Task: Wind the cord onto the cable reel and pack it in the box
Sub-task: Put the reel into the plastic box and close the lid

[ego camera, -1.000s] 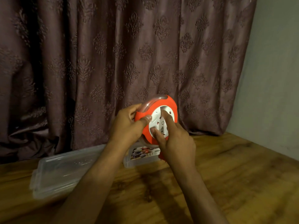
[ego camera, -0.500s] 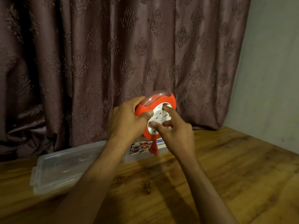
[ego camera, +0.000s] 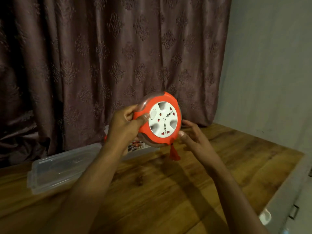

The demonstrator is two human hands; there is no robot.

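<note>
- A person's left hand [ego camera: 125, 127] holds an orange cable reel [ego camera: 158, 120] up in the air above a wooden tabletop [ego camera: 168, 191], in front of a dark patterned curtain [ego camera: 109, 56].
- The left grip is closed round the reel's left edge: the thumb lies across the orange front rim, and the fingers curl behind, by the clear handle [ego camera: 143, 105] at the upper left.
- The reel's white socket face [ego camera: 163, 119], with red-marked pin holes, is tilted toward the viewer.
- The right hand [ego camera: 194, 139] sits at the reel's lower right edge with fingers spread and loosely bent; its thumb tip touches the orange rim, and the grip closes on nothing.
- A short red piece, seemingly the plug end of the cord [ego camera: 173, 153], hangs from the bottom of the reel, just above the tabletop. How much cord is wound inside cannot be told.
- A clear plastic box [ego camera: 67, 164] lies on the tabletop near the curtain, to the left of and below the reel, well apart from it.
- A printed label or card [ego camera: 135, 146] shows just behind the left wrist, at the box's right end; whether it lies in the box or beside it cannot be told.
- A pale wall [ego camera: 270, 65] closes the scene on the right.
</note>
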